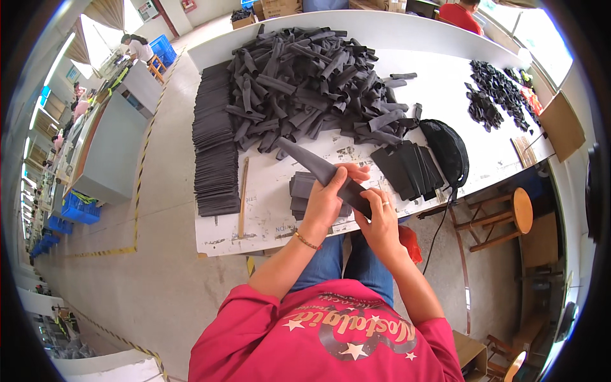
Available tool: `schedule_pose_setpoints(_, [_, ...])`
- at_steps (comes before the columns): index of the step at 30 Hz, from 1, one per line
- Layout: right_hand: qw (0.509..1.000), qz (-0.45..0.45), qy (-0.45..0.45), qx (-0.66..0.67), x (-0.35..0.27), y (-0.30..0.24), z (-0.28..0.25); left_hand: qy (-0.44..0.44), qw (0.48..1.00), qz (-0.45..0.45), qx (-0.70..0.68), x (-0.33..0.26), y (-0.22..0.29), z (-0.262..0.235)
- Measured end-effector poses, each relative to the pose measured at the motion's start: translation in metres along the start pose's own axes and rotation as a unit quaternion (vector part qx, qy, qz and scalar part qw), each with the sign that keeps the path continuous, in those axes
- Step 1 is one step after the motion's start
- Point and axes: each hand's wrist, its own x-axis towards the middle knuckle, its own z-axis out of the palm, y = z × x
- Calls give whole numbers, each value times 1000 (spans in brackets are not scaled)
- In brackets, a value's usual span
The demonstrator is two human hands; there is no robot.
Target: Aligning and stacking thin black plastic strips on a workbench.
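both hands [326, 202] partly curled, gripping one dark fabric piece [310, 160]

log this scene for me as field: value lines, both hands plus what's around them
left hand: shut around a dark strip, thumb on top
right hand: holds the same strip near its lower end
strip angle: slants from upper left down to the right hand
pile: rolled dark pieces, heaped toward the far side of the white table
row: flat dark pieces packed together, left of the pile
small stack: dark, partly hidden by the left hand
fanned stack: black, right of the hands
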Motion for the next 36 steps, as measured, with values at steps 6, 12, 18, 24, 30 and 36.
schedule_pose_setpoints(6, [998,-30,-32,43,17,-9,1,34,999,-18,-25,-5,-7,1])
schedule_pose_setpoints(12, [994,-35,-87,62,10,6,-6,21,994,-10,-105,-7,-12,8])
schedule_pose_setpoints(18, [995,-22,-90,49,12,1,-9,43,993,-34,-101,-12,-18,4])
schedule_pose_setpoints(24, [990,-64,-100,73,12,17,-11,155,976,-7,-150,-1,7,4])
schedule_pose_setpoints(30, [986,-66,-70,136,23,14,-4,133,977,59,-156,-1,-5,13])
schedule_pose_setpoints(36, [985,-55,-64,148,24,13,-1,146,976,63,-149,-6,-10,15])
